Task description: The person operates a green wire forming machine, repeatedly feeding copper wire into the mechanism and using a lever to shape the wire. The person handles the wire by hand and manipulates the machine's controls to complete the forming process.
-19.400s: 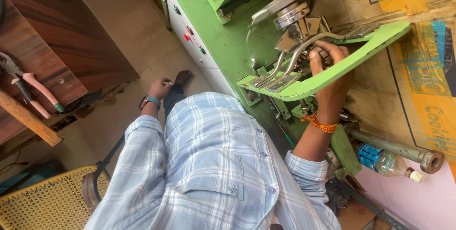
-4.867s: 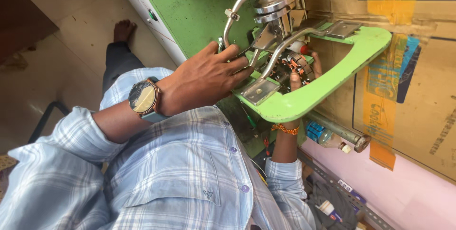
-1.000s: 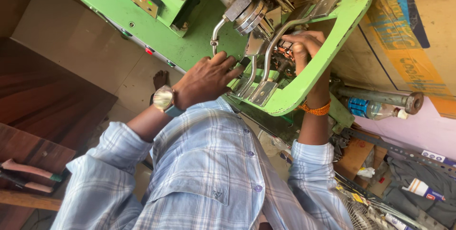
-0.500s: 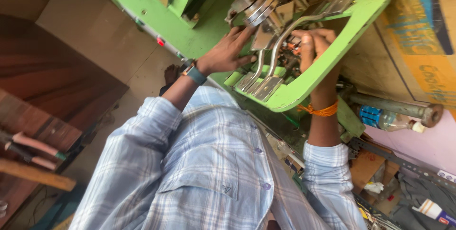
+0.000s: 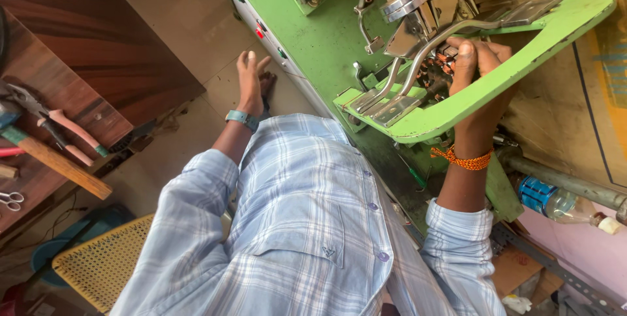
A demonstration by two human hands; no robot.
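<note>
Right hand [image 5: 480,87] apparently grips copper-wound coil [image 5: 439,71] behind curved green metal guard [image 5: 522,61]; left hand [image 5: 251,81] open, empty.

Soft, even daylight fills the scene, bright enough to show colours plainly. The green machine [image 5: 313,35] looks evenly lit, with mild glare on its metal arms [image 5: 418,61]. Shadow gathers beneath the green plate [image 5: 496,74], where the right hand [image 5: 480,87] sits partly in shade. The left hand [image 5: 251,81] casts only a faint shadow on the floor [image 5: 176,9]. The shirt [image 5: 307,224] is sharp; the far corners look slightly soft and stretched.
</note>
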